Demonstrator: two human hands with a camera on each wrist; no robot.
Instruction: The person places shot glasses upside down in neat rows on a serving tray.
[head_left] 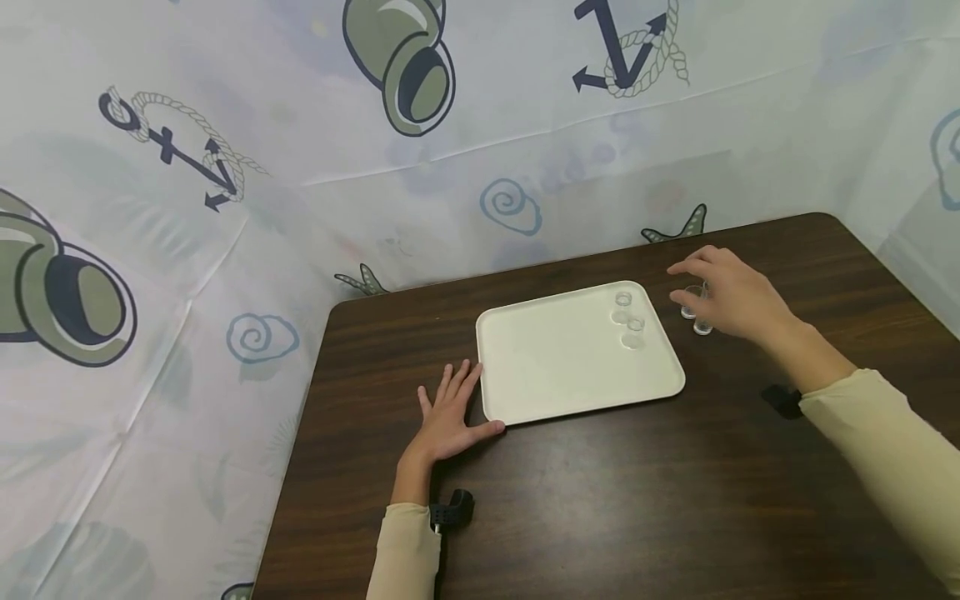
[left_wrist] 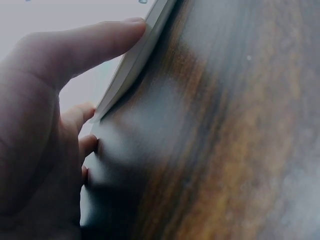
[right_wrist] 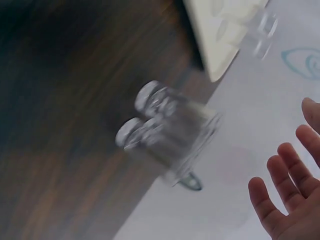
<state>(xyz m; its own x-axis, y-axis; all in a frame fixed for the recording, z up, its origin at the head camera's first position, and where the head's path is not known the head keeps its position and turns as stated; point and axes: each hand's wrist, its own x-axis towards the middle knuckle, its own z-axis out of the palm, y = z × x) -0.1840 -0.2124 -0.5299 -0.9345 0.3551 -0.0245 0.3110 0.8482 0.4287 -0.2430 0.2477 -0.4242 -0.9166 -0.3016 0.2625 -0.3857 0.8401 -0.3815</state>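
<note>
A cream-coloured tray (head_left: 555, 358) lies on the table, and two small clear glasses (head_left: 634, 325) stand on its right part. My left hand (head_left: 444, 427) is at the tray's near left corner with fingers spread. Its thumb (left_wrist: 95, 47) touches the rim in the left wrist view. Right of the tray, two more clear glasses (right_wrist: 160, 132) stand side by side on the table, thick bases down. My right hand (head_left: 738, 296) is raised by them, partly hiding them in the head view. In the right wrist view a gap separates its loosely bent fingers (right_wrist: 287, 175) from the glasses.
The dark wooden table (head_left: 600, 500) has its far edge close to a patterned cloth (head_left: 420, 225) printed with anchors and shells. That cloth also hangs at the left and right. A black wrist device (head_left: 452, 508) is on the left forearm.
</note>
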